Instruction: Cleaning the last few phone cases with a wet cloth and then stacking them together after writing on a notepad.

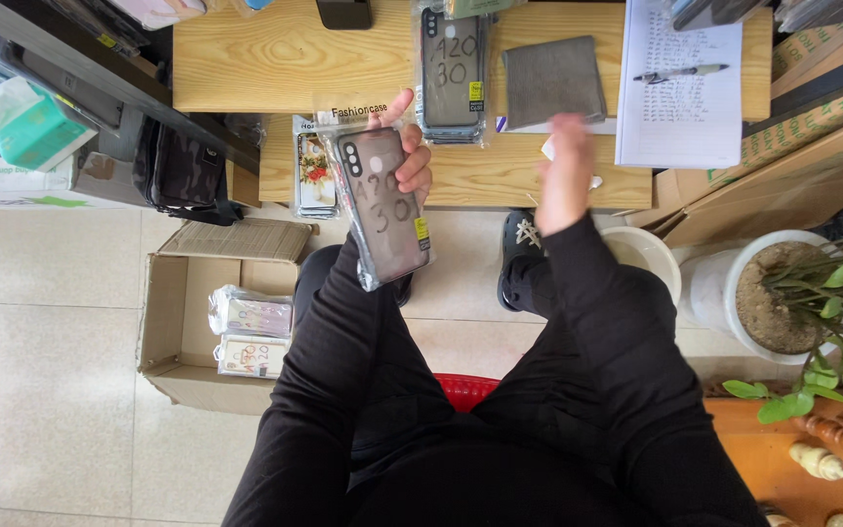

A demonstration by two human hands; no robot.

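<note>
Pale tiled floor (41, 293) beneath a light wooden table (275, 59).

A cardboard box (170, 322) sits by my feet; notebook (680, 93), pen (680, 72) and grey cloth (552, 80) lie on my table (275, 59).

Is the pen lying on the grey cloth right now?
No, the pen lies on the white notebook page, which sits to the right of the grey cloth.

Black long sleeves (626, 322), black trousers (343, 322), black clogs (522, 256) w/ white marks.
</note>
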